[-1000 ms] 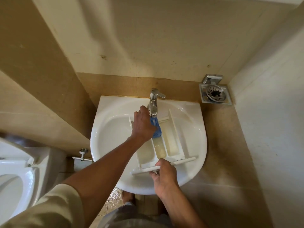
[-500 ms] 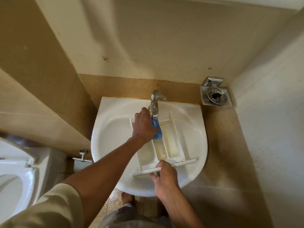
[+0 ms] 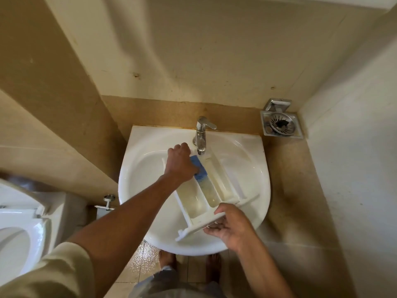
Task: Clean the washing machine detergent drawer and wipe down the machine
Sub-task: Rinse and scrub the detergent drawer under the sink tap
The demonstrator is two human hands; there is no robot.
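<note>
i note the detergent drawer lying in the white sink. its rear end sits under the spout of the chrome tap, and its front panel is raised above the near rim. the left hand is curled round a blue insert at the rear of the middle compartment; its fingertips are hidden from me. the right hand pinches the front panel, thumb on top and fingers beneath. the compartments show a yellowish tint, residue or water, i cannot tell which. i cannot tell whether the tap is running. a toilet stands at left, and a metal floor drain lies in the far right corner. bare feet show below the sink.
</note>
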